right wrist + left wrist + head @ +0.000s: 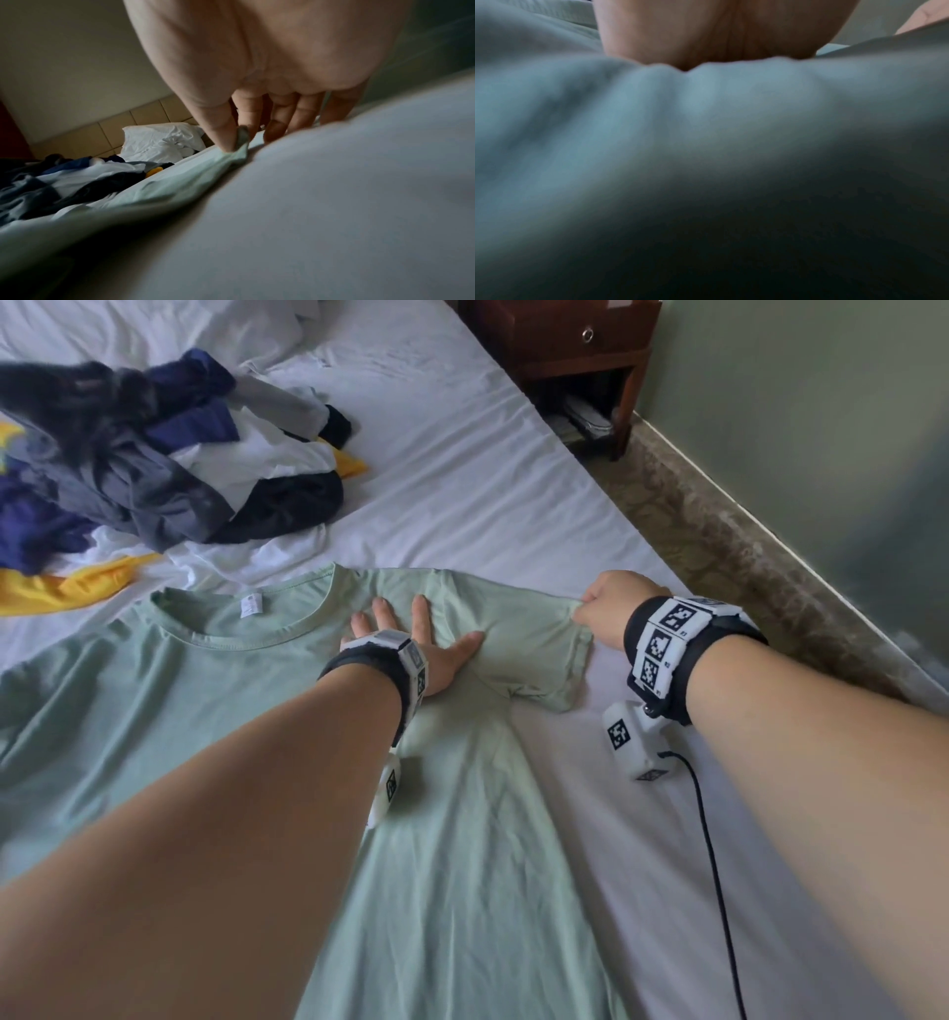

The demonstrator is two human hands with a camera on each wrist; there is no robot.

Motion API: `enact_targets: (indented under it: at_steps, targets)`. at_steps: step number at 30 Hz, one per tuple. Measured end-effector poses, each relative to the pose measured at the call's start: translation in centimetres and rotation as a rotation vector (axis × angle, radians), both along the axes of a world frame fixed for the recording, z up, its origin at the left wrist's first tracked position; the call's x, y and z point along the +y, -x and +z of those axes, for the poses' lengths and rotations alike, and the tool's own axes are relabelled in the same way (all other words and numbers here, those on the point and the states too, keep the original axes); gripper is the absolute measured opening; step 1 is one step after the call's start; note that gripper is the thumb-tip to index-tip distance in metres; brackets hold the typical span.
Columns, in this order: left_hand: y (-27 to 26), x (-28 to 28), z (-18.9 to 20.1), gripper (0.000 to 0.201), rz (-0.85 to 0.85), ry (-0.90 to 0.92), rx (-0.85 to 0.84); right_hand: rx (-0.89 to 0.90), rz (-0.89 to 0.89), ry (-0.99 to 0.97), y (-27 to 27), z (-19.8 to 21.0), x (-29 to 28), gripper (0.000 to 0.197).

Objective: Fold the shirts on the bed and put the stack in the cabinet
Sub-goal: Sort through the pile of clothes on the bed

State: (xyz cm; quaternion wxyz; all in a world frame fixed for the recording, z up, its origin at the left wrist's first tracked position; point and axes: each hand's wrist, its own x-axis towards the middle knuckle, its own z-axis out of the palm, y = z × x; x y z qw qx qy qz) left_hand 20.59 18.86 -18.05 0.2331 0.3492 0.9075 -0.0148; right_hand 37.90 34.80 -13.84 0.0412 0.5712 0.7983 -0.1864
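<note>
Pale green t-shirt (215, 690) lies spread flat on the white bed sheet (462, 469), collar at the far side, hem toward the near edge & out of frame. Left hand (411, 644) is flat on the shirt near the right shoulder, fingers straight and spread, pressing the cloth down w/ nothing gripped. In the left wrist view only the heel of the palm on blurred green fabric shows. Right hand (611, 608) pinches the far corner of the right sleeve (534, 649); the right wrist view shows thumb and forefinger closed on the hem, other fingers loosely curled beside it.

Step in hand, as I read it: squaring up the right sleeve before the first fold. To do it well: keep the left palm planted as an anchor so the body doesn't drag, pull the sleeve straight out to the right till the wrinkles near the armpit go, then swing it over the palm edge as the fold line. Light tension only, thin knit will stretch or skew.

Unfolded clothes pile (154, 454) (navy, grey, white, yellow) waits far left. Dark wood nightstand (570, 356) stands far right beside the bed. No folded stack visible yet, so early in the task.
</note>
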Motion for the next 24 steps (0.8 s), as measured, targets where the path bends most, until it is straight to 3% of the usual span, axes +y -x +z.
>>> enact_targets:
  at_steps: [3,5,8,11,15,18,24]
  targets:
    - [-0.5,-0.1,0.4,0.106,0.002,-0.006,-0.037,0.119,0.019,-0.019,0.1,1.6,-1.0,0.01]
    - [-0.3,-0.8,1.7,0.093,0.036,-0.066,-0.123,0.159,0.062,-0.048,0.8,3.7,-2.7,0.012]
    - [1.3,-2.6,4.8,0.061,0.049,-0.269,-0.28,0.187,0.137,-0.088,2.8,6.7,-4.8,0.024]
    - [3.9,-7.1,7.5,0.053,0.103,-0.464,-0.238,0.249,0.176,-0.117,5.7,8.6,-7.4,0.029]
    - [6.2,-16.3,6.8,0.067,0.119,-0.126,0.012,0.327,0.283,-0.019,9.7,8.8,-12.4,0.016]
    - [7.0,-21.8,4.7,0.085,0.162,0.056,0.009,0.231,0.364,-0.037,11.5,7.0,-14.8,0.024]
    - [7.3,-22.2,3.1,0.089,0.167,0.106,-0.06,-0.155,0.506,0.06,9.6,-1.0,-16.4,0.08]
